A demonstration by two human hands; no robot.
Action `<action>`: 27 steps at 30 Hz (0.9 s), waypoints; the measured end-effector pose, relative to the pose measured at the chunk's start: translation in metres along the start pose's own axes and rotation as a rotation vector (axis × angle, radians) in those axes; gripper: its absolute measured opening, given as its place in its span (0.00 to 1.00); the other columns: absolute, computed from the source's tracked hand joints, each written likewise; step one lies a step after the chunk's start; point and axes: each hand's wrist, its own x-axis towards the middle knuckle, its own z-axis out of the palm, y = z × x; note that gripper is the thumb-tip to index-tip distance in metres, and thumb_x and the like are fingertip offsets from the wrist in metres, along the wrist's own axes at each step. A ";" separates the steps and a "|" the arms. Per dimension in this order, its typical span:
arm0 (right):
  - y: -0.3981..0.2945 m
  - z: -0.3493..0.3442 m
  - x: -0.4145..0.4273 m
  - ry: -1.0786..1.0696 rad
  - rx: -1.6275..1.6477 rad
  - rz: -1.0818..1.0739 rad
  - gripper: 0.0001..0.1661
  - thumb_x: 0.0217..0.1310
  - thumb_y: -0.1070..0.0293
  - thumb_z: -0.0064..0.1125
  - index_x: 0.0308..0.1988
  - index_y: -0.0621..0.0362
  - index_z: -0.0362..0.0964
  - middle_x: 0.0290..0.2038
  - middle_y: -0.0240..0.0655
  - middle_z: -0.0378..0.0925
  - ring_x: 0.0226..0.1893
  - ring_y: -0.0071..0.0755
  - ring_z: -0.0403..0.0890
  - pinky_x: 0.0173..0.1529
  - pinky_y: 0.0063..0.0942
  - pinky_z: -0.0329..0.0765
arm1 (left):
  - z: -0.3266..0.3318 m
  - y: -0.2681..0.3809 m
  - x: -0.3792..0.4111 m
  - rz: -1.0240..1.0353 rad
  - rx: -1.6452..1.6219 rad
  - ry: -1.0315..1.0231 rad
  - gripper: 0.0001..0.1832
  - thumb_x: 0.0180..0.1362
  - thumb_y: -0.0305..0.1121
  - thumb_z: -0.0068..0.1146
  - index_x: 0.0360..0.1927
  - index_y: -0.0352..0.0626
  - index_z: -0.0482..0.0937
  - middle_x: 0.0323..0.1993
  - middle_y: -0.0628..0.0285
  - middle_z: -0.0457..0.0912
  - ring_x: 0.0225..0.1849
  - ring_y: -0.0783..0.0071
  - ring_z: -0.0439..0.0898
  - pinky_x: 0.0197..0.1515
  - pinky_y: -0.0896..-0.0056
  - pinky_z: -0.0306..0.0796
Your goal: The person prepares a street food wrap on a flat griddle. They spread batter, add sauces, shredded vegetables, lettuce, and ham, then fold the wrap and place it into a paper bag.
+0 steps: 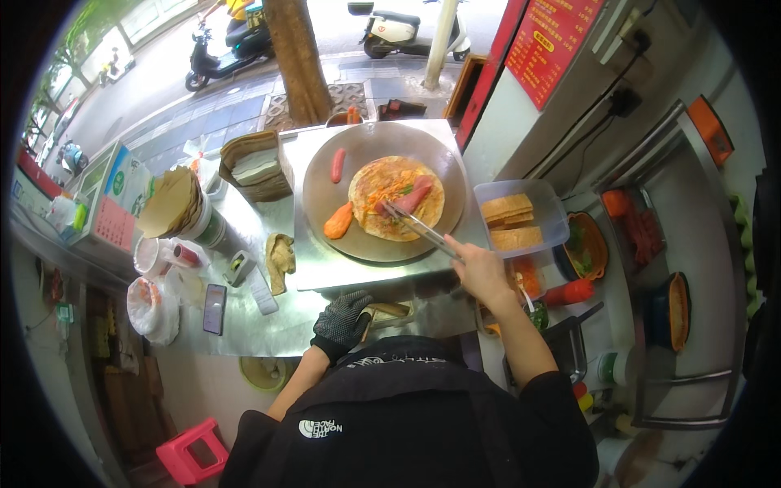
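My right hand (479,268), bare, grips metal tongs (427,233) whose tips touch the filling on a round flat pancake (366,189). Shredded carrot, some greens and pink slices of meat (416,194) lie on the pancake. It rests on a round griddle (323,216), with a sausage (337,165) at its upper left and an orange-brown fillet (339,223) against its lower left edge. My left hand (343,320), in a dark dotted glove, is below the griddle by a wooden-handled tool (367,323); whether it holds this I cannot tell.
Right of the griddle, a plastic box (554,229) holds fried slabs, near a red squeeze bottle (568,293). To the left are a stack of paper bags (259,171), a crumpled cloth (280,262), a phone (214,310) and tubs. A pink stool (194,451) stands at lower left.
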 end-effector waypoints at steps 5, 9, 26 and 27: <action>0.007 -0.004 0.000 0.021 0.438 0.171 0.26 0.54 0.67 0.57 0.55 0.45 0.69 0.28 0.36 0.78 0.25 0.34 0.79 0.31 0.29 0.75 | 0.004 -0.004 0.000 0.071 0.025 0.058 0.17 0.55 0.35 0.52 0.49 0.48 0.75 0.51 0.58 0.74 0.51 0.57 0.74 0.52 0.59 0.68; 0.027 -0.001 0.002 -0.028 0.983 0.362 0.28 0.57 0.69 0.56 0.58 0.52 0.65 0.31 0.31 0.78 0.23 0.19 0.78 0.23 0.16 0.72 | 0.004 -0.001 0.003 0.100 0.035 0.056 0.17 0.55 0.35 0.52 0.49 0.47 0.75 0.51 0.58 0.74 0.51 0.57 0.73 0.52 0.59 0.68; 0.058 -0.036 0.016 0.137 0.728 0.238 0.27 0.56 0.68 0.57 0.57 0.48 0.67 0.28 0.33 0.78 0.23 0.20 0.78 0.28 0.21 0.73 | 0.003 0.009 -0.004 0.044 0.056 0.054 0.16 0.56 0.35 0.52 0.48 0.48 0.76 0.51 0.59 0.74 0.50 0.57 0.74 0.51 0.60 0.69; 0.055 -0.032 0.016 0.102 0.666 0.214 0.27 0.55 0.66 0.57 0.57 0.45 0.67 0.28 0.35 0.79 0.24 0.23 0.78 0.31 0.23 0.74 | 0.004 0.009 -0.004 0.041 0.057 0.057 0.16 0.56 0.35 0.52 0.48 0.48 0.76 0.51 0.59 0.74 0.50 0.57 0.74 0.51 0.60 0.69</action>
